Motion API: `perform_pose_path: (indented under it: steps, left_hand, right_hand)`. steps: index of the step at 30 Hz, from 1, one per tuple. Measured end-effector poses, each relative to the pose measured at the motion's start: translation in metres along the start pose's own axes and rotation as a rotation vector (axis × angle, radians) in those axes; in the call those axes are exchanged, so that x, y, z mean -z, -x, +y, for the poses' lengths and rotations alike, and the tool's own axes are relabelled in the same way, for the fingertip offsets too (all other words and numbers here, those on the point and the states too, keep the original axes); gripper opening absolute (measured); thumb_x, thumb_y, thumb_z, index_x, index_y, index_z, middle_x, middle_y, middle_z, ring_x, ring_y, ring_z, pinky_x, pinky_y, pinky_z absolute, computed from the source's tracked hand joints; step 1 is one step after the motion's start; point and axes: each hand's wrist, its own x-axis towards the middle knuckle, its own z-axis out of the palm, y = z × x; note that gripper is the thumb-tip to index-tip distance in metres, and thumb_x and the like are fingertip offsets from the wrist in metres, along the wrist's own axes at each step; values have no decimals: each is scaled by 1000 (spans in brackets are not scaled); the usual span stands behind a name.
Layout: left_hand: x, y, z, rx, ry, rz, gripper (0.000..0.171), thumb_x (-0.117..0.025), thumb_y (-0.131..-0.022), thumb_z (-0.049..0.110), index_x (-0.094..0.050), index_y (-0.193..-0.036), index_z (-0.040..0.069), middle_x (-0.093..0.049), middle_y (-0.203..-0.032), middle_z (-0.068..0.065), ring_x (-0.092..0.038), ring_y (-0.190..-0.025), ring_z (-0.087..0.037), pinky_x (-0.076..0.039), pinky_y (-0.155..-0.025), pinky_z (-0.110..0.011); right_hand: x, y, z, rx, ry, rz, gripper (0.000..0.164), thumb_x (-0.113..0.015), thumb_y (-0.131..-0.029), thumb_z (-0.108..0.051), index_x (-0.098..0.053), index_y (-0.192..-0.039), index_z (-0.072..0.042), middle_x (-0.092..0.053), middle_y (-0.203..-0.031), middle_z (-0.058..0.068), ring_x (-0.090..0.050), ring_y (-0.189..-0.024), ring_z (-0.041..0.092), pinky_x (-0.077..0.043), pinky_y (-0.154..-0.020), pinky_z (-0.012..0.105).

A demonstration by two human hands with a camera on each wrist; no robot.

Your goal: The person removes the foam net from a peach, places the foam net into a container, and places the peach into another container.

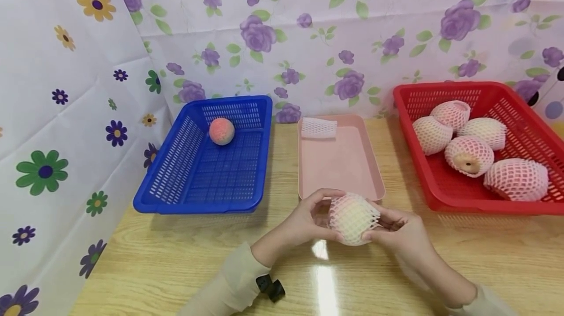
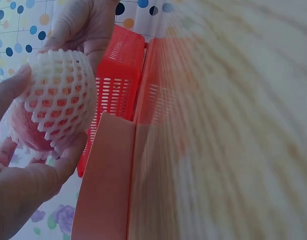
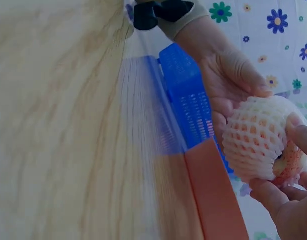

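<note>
A peach in a white foam net point(image 1: 354, 219) is held up in front of the pink tray, above the table. My left hand point(image 1: 308, 218) grips its left side, thumb and fingers curled round it. On the other side my right hand point(image 1: 403, 230) pinches the net's open edge and the fruit between thumb and fingers. Seen in the left wrist view, red skin shows through the mesh of the netted peach point(image 2: 61, 100). From the right wrist view, a dark stem hollow appears at the open end of the netted peach point(image 3: 258, 135).
A blue basket point(image 1: 200, 207) at left holds one bare peach point(image 1: 222, 131). An off-white foam net point(image 1: 319, 128) lies in the pink tray point(image 1: 339, 169). Several netted peaches point(image 1: 469, 156) fill part of the red basket point(image 1: 489, 206) at right. Floral cloth point(image 1: 264, 76) hangs behind.
</note>
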Motion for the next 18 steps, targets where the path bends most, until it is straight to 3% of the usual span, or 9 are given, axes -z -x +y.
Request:
perform_pose_path:
  steps: [3,10,18]
  left_hand:
    - [1,1,1,-33,3,-18,81,-76,-64,-18,-47,-135,10,-48,-134,-15,-53,-113,-17,-53,-93,-31]
    - [-2,2,4,-116,-8,-54,83,-75,-63,-19,-42,-135,6,-38,-143,-12,-51,-113,-11,-51,-95,-32]
    - [-6,6,7,-167,-61,-33,80,-78,-63,-15,-44,-132,7,-37,-144,-11,-49,-116,-11,-52,-92,-29]
  right_hand:
    - [-4,3,-4,-4,12,24,57,-79,-66,10,-68,-117,-15,-70,-102,-15,-67,-90,3,-57,-74,21]
    - [-13,9,-3,77,-42,63,58,-77,-64,15,-72,-108,-23,-71,-99,-13,-69,-84,5,-57,-72,22]
    - [-19,13,-2,97,-45,108,56,-75,-65,18,-73,-98,-27,-73,-90,-9,-69,-80,4,-57,-68,20]
